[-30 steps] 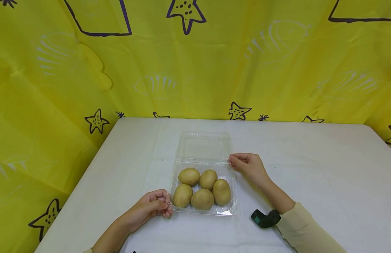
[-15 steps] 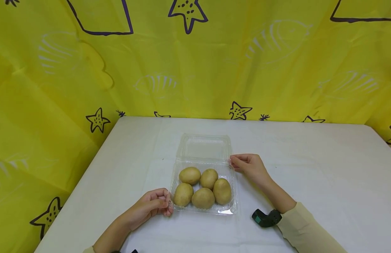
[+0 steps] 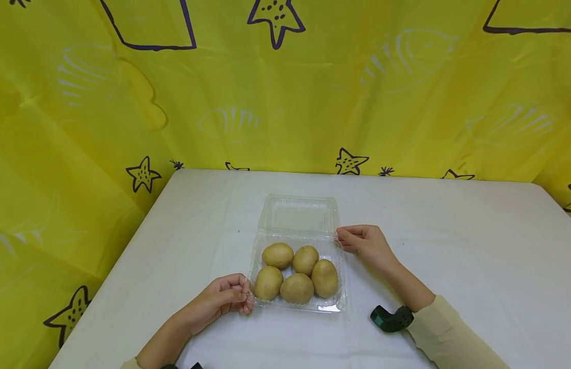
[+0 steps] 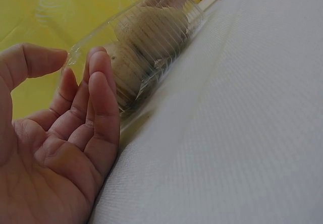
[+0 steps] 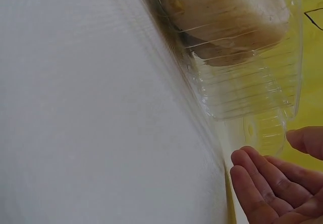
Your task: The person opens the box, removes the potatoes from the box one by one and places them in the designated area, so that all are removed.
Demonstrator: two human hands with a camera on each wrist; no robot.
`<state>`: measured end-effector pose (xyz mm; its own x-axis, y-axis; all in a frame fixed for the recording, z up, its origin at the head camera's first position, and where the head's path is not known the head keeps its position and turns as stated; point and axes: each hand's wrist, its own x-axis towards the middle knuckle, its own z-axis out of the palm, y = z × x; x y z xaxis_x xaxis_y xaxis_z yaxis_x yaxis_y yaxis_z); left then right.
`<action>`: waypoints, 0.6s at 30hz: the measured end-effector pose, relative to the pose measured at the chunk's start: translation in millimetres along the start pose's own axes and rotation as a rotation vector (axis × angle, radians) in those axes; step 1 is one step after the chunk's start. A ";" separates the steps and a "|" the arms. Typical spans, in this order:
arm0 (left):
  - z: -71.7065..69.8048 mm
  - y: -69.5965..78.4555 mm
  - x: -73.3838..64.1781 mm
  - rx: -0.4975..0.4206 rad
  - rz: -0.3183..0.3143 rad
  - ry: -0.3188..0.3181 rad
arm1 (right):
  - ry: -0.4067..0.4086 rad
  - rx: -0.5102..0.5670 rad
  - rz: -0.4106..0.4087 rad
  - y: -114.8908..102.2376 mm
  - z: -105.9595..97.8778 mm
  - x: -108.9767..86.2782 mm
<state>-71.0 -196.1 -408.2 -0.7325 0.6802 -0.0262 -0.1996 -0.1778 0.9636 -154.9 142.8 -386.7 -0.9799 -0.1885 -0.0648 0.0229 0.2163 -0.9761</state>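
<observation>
A clear plastic clamshell container (image 3: pixel 313 308) sits on the white table with its lid (image 3: pixel 298 212) folded back, away from the person. Several yellow-brown potatoes (image 3: pixel 297 288) lie in its base. At the near left corner, my left hand (image 3: pixel 225 297) pinches the rim between thumb and fingers. The left wrist view shows the thumb tip right at that rim, with potatoes (image 4: pixel 151 32) behind the ribbed wall. By the hinge on the right side, my right hand (image 3: pixel 366 247) holds the edge with thumb and fingertips. In the right wrist view the lid's corner (image 5: pixel 270 133) shows between them.
White cloth covers the table (image 3: pixel 451 246). A yellow curtain (image 3: pixel 285 92) with star and fish drawings hangs behind it and at the left. A black band device (image 3: pixel 391 319) is at the right wrist, by a beige sleeve (image 3: pixel 451 333).
</observation>
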 end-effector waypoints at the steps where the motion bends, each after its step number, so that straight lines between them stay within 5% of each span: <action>1: 0.0 0.0 0.0 0.000 -0.004 0.003 | -0.003 -0.007 -0.001 0.1 -0.9 -0.7; 8: -0.1 -0.2 -0.2 0.007 -0.010 0.005 | 0.006 -0.111 -0.035 -0.7 -8.1 -9.2; 15: -0.1 -0.8 -0.4 0.002 -0.003 0.000 | 0.086 -0.354 -0.169 -12.5 -7.4 -24.9; 18: -0.1 -1.0 -0.3 -0.003 0.002 0.000 | 0.094 -0.375 -0.213 -17.1 -5.9 -29.3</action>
<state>-70.6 -196.2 -409.2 -0.7330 0.6798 -0.0244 -0.2001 -0.1812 0.9629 -127.8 150.3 -366.9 -0.9692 -0.1822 0.1657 -0.2379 0.5183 -0.8214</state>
